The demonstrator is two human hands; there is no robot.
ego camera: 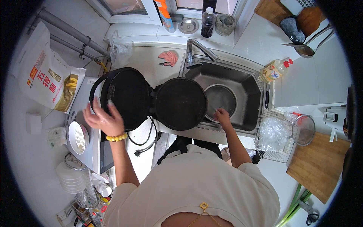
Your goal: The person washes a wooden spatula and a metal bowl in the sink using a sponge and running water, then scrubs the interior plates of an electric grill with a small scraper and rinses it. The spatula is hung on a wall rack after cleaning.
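An unfolded electric griddle with two round black plates lies before me. Its left plate (pixel 129 99) carries a curved handle (pixel 92 90), and its right plate (pixel 181 103) reaches over the edge of the steel sink (pixel 248 96). My left hand (pixel 103 119), a yellow bead bracelet at its wrist, is at the near side of that handle with fingers spread; whether it touches is unclear. Over the near rim of a round metal basin (pixel 222 98) in the sink is my right hand (pixel 222 117). Its fingers are bent together, and what lies between them is too small to tell.
A chrome faucet (pixel 202 49) arches over the sink. To the left, a white bowl (pixel 78 138) stands on a microwave (pixel 97 150) beside a flour bag (pixel 54 76). The griddle's cord (pixel 147 142) hangs nearer me. At right are a wire rack (pixel 276 156) and a cutting board (pixel 319 166).
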